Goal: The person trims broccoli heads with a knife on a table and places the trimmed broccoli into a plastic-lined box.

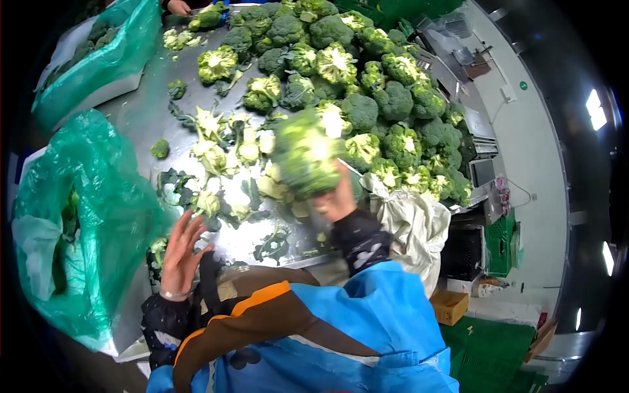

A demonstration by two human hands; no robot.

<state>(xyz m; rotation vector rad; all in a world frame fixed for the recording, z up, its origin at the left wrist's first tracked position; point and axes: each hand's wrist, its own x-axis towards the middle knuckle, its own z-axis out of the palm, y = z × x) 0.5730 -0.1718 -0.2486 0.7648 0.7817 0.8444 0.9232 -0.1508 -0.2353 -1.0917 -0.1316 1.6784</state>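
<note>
Here, the left hand (181,252), fingers loosely spread and empty, hangs by the near edge of the table (186,73); over the table, a blurred green, pale-centred broccoli (303,156) fills the right hand (337,196), fingers curled against its near side, tips hidden.

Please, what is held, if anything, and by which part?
The right hand holds a blurred broccoli head by its near, right side; the left hand holds nothing.

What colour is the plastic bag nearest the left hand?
The plastic bag is translucent green, best seen in the head view.
</note>
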